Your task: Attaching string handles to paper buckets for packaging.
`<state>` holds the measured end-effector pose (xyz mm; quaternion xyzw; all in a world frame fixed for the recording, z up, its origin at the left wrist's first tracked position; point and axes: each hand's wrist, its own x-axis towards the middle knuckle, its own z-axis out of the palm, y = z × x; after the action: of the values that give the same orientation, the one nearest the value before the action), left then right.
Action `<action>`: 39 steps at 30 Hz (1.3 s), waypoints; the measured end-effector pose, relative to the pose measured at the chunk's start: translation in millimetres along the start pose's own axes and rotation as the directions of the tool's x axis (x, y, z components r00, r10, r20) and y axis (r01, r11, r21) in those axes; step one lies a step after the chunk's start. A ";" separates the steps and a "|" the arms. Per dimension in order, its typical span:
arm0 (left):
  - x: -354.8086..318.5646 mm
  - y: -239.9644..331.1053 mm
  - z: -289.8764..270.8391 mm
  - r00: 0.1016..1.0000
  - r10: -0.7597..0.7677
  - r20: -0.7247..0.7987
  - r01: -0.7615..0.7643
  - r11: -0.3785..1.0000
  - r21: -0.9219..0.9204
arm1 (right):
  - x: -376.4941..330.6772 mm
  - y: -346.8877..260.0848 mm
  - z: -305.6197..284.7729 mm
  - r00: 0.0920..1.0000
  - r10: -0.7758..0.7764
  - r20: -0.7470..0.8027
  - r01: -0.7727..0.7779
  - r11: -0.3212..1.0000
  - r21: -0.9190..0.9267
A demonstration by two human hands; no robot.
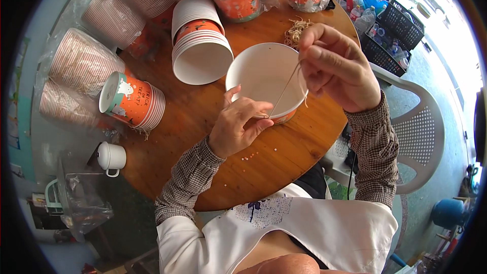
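A large paper bucket [256, 66], white inside and orange outside, stands in front of me with its mouth toward me. A thin tan string [285, 89] runs taut across the bucket's opening between my two hands. My left hand [237, 126] is at the bucket's near left rim, with thumb and forefinger pinched on the string's lower end. Higher up, past the right side of the rim, my right hand [337, 66] pinches the upper end between thumb and fingertips. A short piece of string hangs at the bucket's right side.
A tangle of tan strings [297, 33] lies behind the bucket. Stacked white buckets [203, 63] and orange printed ones [133, 100] are to the left, with plastic-wrapped stacks [83, 58] beyond. Small paper dots [247, 158] lie nearby. A white mug [111, 156], plastic chair [418, 127] and black crates [383, 40] surround the wooden table [203, 116].
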<state>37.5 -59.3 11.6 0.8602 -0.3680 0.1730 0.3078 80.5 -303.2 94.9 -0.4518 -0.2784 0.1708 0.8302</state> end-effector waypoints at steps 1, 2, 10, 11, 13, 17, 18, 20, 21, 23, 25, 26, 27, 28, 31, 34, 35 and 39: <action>2.5 3.1 -0.3 1.000 -0.004 -0.013 0.004 0.999 -0.038 | -0.7 0.4 3.3 1.000 0.019 0.025 -0.019 1.000 -0.014; 4.4 5.0 -0.4 1.000 -0.008 -0.027 0.005 0.997 -0.076 | -0.9 2.4 5.9 0.999 0.016 0.028 -0.015 0.999 -0.049; 1.7 -1.1 -1.8 0.974 -0.140 -0.176 0.095 0.966 -0.241 | -14.6 47.8 4.0 0.970 -0.132 0.203 0.236 0.328 -0.915; 2.6 -0.7 -1.4 0.970 -0.126 -0.209 0.073 0.967 -0.244 | -16.2 52.2 2.5 0.971 -0.131 0.201 0.234 0.327 -0.916; 2.9 -0.2 -0.2 0.965 -0.127 -0.231 0.066 0.965 -0.253 | -18.8 59.4 -0.9 0.958 -0.085 0.273 0.285 0.226 -0.931; -2.2 -2.0 -0.5 0.961 -0.113 -0.251 0.042 0.961 -0.273 | -17.6 67.6 -1.2 0.959 -0.089 0.270 0.284 0.297 -0.912; -2.6 -0.2 0.2 0.962 -0.112 -0.250 0.041 0.961 -0.275 | -17.5 71.5 -3.6 0.960 -0.089 0.267 0.281 0.296 -0.913; -4.0 7.3 -0.5 0.958 0.123 -0.260 -0.117 0.992 0.040 | -16.2 79.2 -8.1 0.969 -0.086 0.232 0.248 0.302 -0.921; -8.6 7.6 -0.7 0.952 0.230 -0.201 -0.201 0.967 0.155 | -15.8 78.8 -7.5 0.969 -0.086 0.233 0.249 0.303 -0.920; -20.4 6.2 5.3 0.962 0.261 -0.079 -0.253 0.962 0.103 | -15.2 77.7 -6.3 0.978 -0.122 0.166 0.198 0.331 -0.923; -27.2 0.3 2.6 0.963 0.260 -0.071 -0.254 0.964 0.083 | -13.5 79.3 -5.9 0.967 -0.136 0.215 0.247 0.308 -0.919; -24.7 0.9 -2.5 0.963 0.231 -0.140 -0.227 0.973 0.046 | -12.3 80.8 -6.2 0.954 -0.148 0.261 0.294 0.283 -0.913; -23.5 0.4 -5.6 0.958 0.199 -0.207 -0.202 0.979 0.008 | -11.2 82.6 -7.2 0.954 -0.147 0.260 0.293 0.285 -0.913; -25.9 -3.8 -3.9 0.942 0.188 -0.277 -0.191 0.982 0.016 | -10.1 84.7 -8.5 0.953 -0.141 0.267 0.297 0.271 -0.916; -18.4 -11.0 -11.2 0.930 0.164 -0.330 -0.124 0.983 0.138 | -8.5 80.2 -5.9 0.948 -0.136 0.289 0.315 0.249 -0.916; -8.0 -10.8 -8.7 0.953 0.074 -0.294 -0.036 0.990 0.134 | -5.7 84.8 -8.0 0.951 -0.124 0.284 0.307 0.250 -0.918; -6.3 -9.5 -5.9 0.961 0.038 -0.275 -0.006 0.993 0.115 | -5.4 86.4 -8.5 0.954 -0.117 0.274 0.295 0.247 -0.923; -6.6 -18.4 9.3 0.952 0.082 -0.296 -0.032 0.985 0.170 | -4.2 86.8 -7.2 0.954 -0.126 0.271 0.294 0.227 -0.928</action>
<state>47.3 -52.1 -6.2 0.8349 -0.3260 0.3407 0.2840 78.9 -263.8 17.1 -0.8070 -0.4391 -0.1162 0.3775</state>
